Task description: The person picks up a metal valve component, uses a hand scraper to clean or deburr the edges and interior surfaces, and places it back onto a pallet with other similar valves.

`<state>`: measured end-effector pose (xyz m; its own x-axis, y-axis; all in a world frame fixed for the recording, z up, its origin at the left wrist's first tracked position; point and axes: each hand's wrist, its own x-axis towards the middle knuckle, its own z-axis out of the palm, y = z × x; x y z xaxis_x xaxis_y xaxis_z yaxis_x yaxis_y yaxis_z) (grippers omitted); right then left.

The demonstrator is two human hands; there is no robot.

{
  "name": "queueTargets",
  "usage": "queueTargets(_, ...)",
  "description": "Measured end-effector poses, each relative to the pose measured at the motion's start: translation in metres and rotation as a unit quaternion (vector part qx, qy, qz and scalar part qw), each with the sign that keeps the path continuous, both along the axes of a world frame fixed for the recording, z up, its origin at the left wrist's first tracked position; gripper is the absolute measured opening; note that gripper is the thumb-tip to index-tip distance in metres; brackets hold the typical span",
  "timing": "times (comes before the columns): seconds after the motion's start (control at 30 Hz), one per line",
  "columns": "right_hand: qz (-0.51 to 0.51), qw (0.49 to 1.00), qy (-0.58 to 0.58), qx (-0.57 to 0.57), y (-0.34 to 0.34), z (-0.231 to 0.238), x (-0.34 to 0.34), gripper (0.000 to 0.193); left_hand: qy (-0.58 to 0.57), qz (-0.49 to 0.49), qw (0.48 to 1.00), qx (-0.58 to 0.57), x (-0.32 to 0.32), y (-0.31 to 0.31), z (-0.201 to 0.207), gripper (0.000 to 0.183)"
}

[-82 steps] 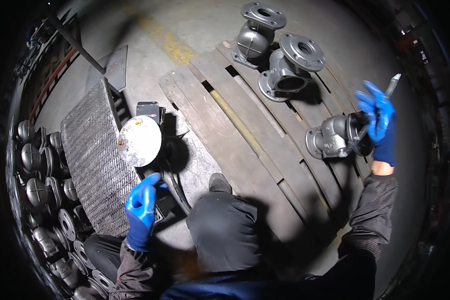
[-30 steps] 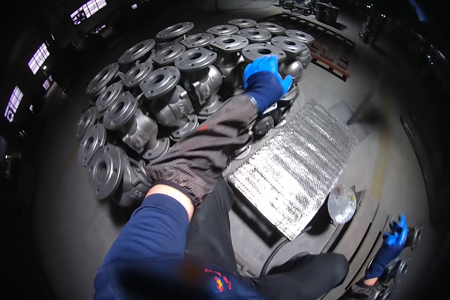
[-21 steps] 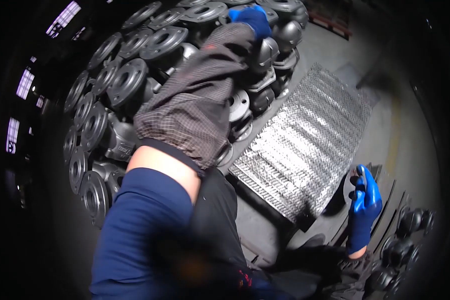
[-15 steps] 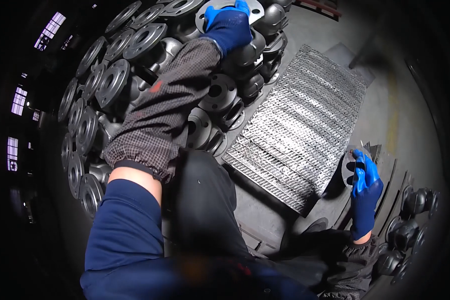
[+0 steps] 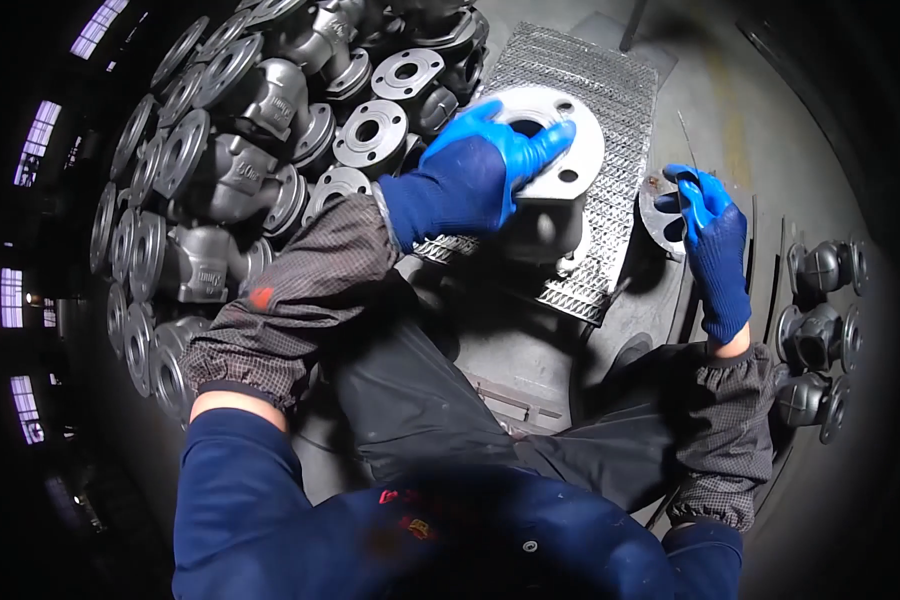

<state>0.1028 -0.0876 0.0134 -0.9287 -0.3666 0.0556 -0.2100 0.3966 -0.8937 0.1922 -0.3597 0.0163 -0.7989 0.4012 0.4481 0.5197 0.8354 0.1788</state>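
Note:
My left hand (image 5: 470,165), in a blue coated glove, grips the rim of a flanged metal valve body (image 5: 585,145). Its fingers reach over the pale round flange, which faces up and has bolt holes around a central bore. The casting is held over a ribbed metal platform (image 5: 545,60), and the glove hides part of it. On the right, my right hand (image 5: 715,225) is closed, with a thin rod (image 5: 683,135) sticking up from its fingers. Beside those fingers is a round flange piece (image 5: 660,215) with dark openings, partly covered by the glove.
Stacked grey valve castings (image 5: 235,180) fill the left side, flanges facing various ways. Several more castings (image 5: 815,335) stand in a row at the far right, beside long dark bars (image 5: 775,290). My legs (image 5: 410,390) are spread below the platform.
My left hand has come from the top of the stack toward the right and nearer, bringing the valve body over the platform. My right hand stays beside the round flange piece. The view has shifted.

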Motion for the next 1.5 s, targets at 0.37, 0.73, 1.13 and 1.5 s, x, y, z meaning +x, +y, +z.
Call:
queueTargets(0.37,-0.018,0.993,0.041,0.113,0.023,-0.01,-0.002,0.026,-0.103,-0.014,0.994,0.034,0.042,0.035,0.016,0.064)
queueTargets(0.73,0.076,0.988,-0.114,-0.077,0.017,0.0,0.011,0.041,-0.236,0.111,0.784,0.563,0.017,-0.049,-0.057,0.034)
queueTargets(1.13,0.123,0.992,-0.043,0.004,0.034,-0.005,0.0,0.037,-0.234,0.025,0.825,0.513,-0.003,0.037,-0.037,0.034)
queueTargets(1.5,0.168,0.977,-0.112,0.074,0.08,-0.006,0.007,0.036,-0.3,-0.042,0.821,0.483,0.025,0.086,-0.01,0.034)
